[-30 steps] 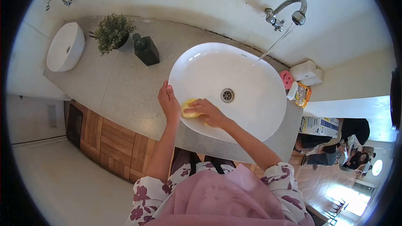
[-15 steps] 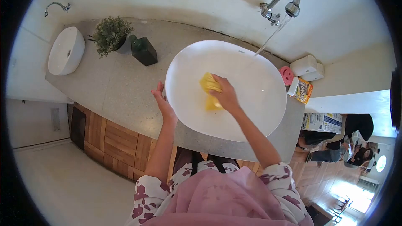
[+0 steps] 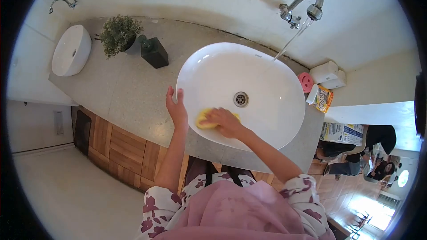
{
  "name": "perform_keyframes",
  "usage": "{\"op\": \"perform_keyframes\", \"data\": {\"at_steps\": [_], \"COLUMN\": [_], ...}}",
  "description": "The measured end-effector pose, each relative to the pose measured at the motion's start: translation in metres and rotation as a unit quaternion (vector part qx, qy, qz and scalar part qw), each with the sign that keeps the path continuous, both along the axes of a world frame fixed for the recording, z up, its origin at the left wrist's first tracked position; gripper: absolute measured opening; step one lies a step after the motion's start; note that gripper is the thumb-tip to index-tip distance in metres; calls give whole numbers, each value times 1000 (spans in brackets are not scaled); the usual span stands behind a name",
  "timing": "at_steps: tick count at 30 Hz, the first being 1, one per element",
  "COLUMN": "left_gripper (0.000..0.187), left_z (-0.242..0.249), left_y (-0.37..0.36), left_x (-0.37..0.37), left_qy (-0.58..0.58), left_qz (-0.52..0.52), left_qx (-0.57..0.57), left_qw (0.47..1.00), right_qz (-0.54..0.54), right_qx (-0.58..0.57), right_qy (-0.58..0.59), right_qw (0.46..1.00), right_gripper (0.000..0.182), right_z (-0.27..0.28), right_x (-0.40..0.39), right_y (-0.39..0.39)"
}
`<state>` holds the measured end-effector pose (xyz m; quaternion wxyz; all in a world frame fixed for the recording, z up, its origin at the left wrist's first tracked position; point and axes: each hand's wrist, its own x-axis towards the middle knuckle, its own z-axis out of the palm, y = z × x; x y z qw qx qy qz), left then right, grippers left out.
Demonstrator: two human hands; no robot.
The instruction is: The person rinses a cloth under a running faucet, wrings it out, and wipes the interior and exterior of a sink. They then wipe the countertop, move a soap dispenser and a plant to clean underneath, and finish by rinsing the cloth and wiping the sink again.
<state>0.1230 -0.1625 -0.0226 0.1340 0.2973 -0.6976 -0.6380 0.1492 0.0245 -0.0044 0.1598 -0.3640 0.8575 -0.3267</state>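
Observation:
A white oval sink basin (image 3: 262, 129) sits on the grey counter, its metal drain (image 3: 241, 99) showing in the middle. My right hand (image 3: 224, 122) presses a yellow cloth (image 3: 205, 120) against the basin's near left inner wall, fingers spread over it. At the left rim, my left hand (image 3: 177, 109) rests with its fingers stretched upward, thumb by the edge, holding nothing. Water runs from the wall faucet (image 3: 315, 12) down to the basin's back right side.
To the left on the counter (image 3: 129, 93) stand a dark soap bottle (image 3: 154, 53), a potted plant (image 3: 118, 35) and a second white basin (image 3: 62, 58). A pink item (image 3: 305, 82), white containers (image 3: 324, 72) and a yellow packet (image 3: 323, 99) crowd the right side. People sit far right.
My right hand has moved the yellow cloth from the basin's middle toward its near left wall, uncovering the drain. My left hand stays at the rim, slightly shifted.

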Motion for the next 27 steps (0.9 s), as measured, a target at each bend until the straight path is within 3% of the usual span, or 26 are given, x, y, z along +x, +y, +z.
{"op": "perform_keyframes", "data": {"at_steps": [1,3,7,9,10,12,14,16,20,22,25,27], "left_gripper": [47,40,35,31,31,32,32,33,35,34,33,32], "left_z": [0,-1,4,4,3,1,2,2,2,4,9,12], "left_y": [-1,-2,-4,-6,-5,-5,-4,-3,-5,-4,-2,-1], "left_x": [0,1,-1,-1,-1,-1,1,2,1,2,2,1], "left_qy": [1,-19,-23,-21,-21,-26,-35,-45,-44,-30,-36,-38], "left_qz": [1,-37,-55,-61,-60,-60,-65,-70,-76,-76,-78,-64], "left_qx": [0,-146,-106,-106,-105,-135,-180,-224,-215,-188,-203,-147], "left_qw": [1000,988,993,992,992,989,981,971,973,979,975,986], "right_qz": [23,38,-5,-37,-36,-177,-235,-339,-310,-186,-105,-121], "right_qx": [21,95,145,235,236,185,170,26,47,136,141,157], "right_qy": [3,-8,69,175,175,205,145,-6,32,52,102,122], "right_qw": [1000,995,987,955,955,945,946,940,949,972,979,973], "right_gripper": [57,57,56,52,52,52,53,54,56,57,56,54], "right_z": [-2,15,-1,-9,-15,-25,-10,-4,20,22,17,-3], "right_x": [9,25,34,19,11,-7,-17,-21,14,36,50,38], "right_y": [19,56,120,135,135,129,121,122,143,148,136,138]}}
